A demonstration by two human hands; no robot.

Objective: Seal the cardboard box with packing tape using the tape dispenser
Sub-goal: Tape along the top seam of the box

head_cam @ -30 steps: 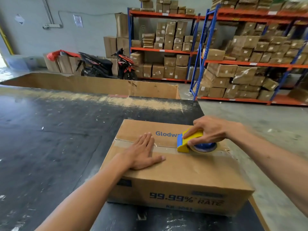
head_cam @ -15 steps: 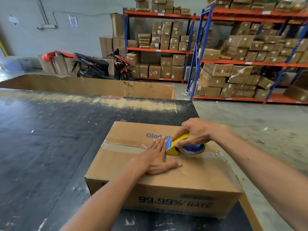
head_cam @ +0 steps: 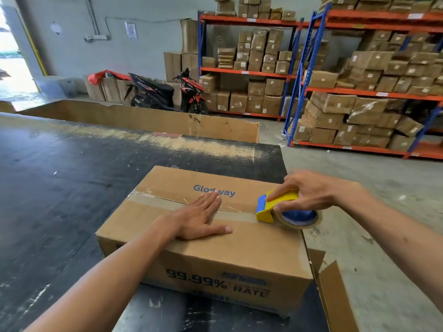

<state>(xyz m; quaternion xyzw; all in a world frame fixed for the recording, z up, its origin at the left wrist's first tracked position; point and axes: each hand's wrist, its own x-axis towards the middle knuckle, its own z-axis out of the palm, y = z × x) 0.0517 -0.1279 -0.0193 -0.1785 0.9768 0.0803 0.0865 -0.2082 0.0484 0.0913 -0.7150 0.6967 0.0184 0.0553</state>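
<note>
A closed brown cardboard box (head_cam: 239, 243) with blue print sits near the right end of a black table (head_cam: 72, 188). A strip of clear packing tape (head_cam: 163, 200) runs along its top seam from the left edge. My left hand (head_cam: 199, 216) lies flat on the lid, fingers spread over the taped seam. My right hand (head_cam: 309, 195) grips a yellow and blue tape dispenser (head_cam: 282, 209) at the box's right top edge, its tape roll hanging past the corner.
A loose cardboard piece (head_cam: 335, 291) leans against the table's right side. A long cardboard sheet (head_cam: 155, 121) stands behind the table. A motorbike (head_cam: 167, 94) and shelving racks (head_cam: 359, 92) stacked with cartons line the back. Concrete floor lies to the right.
My right hand has drawn the dispenser rightward along the seam, from the box's middle to its right edge. My left hand has stayed flat on the lid.
</note>
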